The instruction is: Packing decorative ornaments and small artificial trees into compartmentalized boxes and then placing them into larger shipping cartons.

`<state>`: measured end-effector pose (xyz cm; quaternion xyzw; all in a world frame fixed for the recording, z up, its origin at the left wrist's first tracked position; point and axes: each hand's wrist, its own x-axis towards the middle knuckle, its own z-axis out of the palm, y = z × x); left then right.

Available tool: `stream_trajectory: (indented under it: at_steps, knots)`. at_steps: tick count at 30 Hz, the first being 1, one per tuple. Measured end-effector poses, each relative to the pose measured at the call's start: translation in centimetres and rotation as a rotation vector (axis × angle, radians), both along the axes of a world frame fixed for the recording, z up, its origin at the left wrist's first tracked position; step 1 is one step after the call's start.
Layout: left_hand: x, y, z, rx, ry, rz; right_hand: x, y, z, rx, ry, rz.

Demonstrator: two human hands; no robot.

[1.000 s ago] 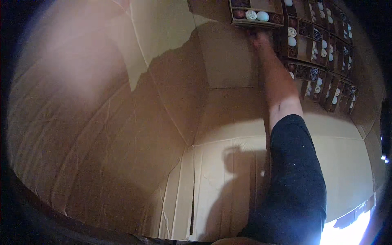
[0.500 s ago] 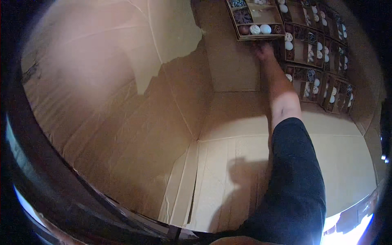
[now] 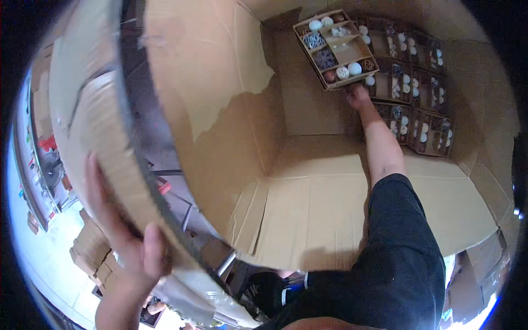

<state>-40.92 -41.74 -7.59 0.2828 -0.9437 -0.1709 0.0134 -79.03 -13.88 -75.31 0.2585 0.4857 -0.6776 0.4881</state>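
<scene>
Inside a large cardboard box, my right hand (image 3: 358, 97) grips the near lower edge of a divided cardboard tray (image 3: 352, 52) and holds it tilted. Its fingers are partly hidden beneath the tray. White, patterned and brown balls sit in the tray's end compartments, with dark and striped pieces along one side. My left hand (image 3: 129, 236) lies against a cardboard flap (image 3: 118, 132) at the left, fingers stretched out and thumb apart.
Several similar filled trays (image 3: 410, 82) stand stacked against the box's far right side. The box floor (image 3: 313, 214) is bare cardboard near me. Beyond the flap at left are a fan (image 3: 52, 170) and brown cartons (image 3: 91, 242).
The tray in my right hand appears lower and more fully in view. My left hand has come into view on the flap. The view has shifted, showing the room at left.
</scene>
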Motion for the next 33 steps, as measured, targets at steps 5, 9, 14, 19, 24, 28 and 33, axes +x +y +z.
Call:
stream_trajectory:
  at_steps: [5,9,14,19,24,28,33]
  knots:
    - [0.8,-0.9,-0.1,-0.187,0.008,-0.005,4.2,-4.7,13.5,-0.029,-0.061,0.099]
    - [0.8,-2.1,-2.1,-0.281,0.073,-0.067,-2.2,1.0,22.1,-0.124,0.127,0.224]
    - [5.4,-3.8,-3.5,-0.357,-0.130,0.044,4.0,-4.4,38.0,0.011,0.169,0.474]
    - [8.5,9.7,-0.3,0.119,0.120,0.276,9.0,-1.2,51.8,-0.076,0.095,0.593]
    - [18.5,21.5,1.0,0.746,0.614,0.412,18.3,-0.6,63.5,-0.267,0.277,0.719]
    - [27.1,27.9,2.2,0.458,0.754,0.435,25.3,2.9,68.1,-0.296,0.198,0.906]
    - [36.5,31.5,4.5,0.377,1.051,0.395,36.7,3.5,69.9,-0.064,0.233,1.032]
